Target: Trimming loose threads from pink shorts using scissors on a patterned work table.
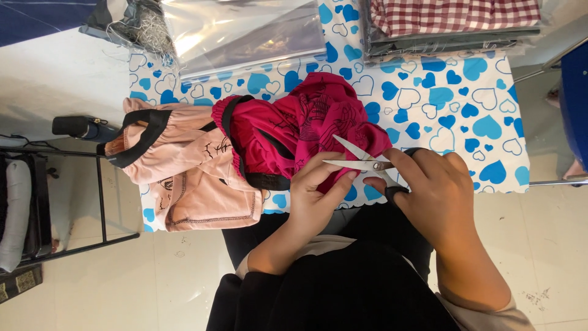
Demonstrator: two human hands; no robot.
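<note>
pink cloth, a garment [184,178] with black trim, lay at the table's left edge on the heart-print cover [465,116]. beside it the crimson garment [306,132] bunched mid-table, and my left hand [315,196] pinched its fabric between thumb and fingers. my right hand [438,193] gripped the scissors [361,160], blades parted, tips over the crimson cloth. folded checked fabric [453,15] sat farther back.

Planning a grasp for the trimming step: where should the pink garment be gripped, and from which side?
Probably the black-banded edge of the pink garment, approached from the table's left side. That band hangs past the table with free space around it, while the garment's right part lies under the magenta garment, which the left hand holds beside the scissors in the right hand.
</note>
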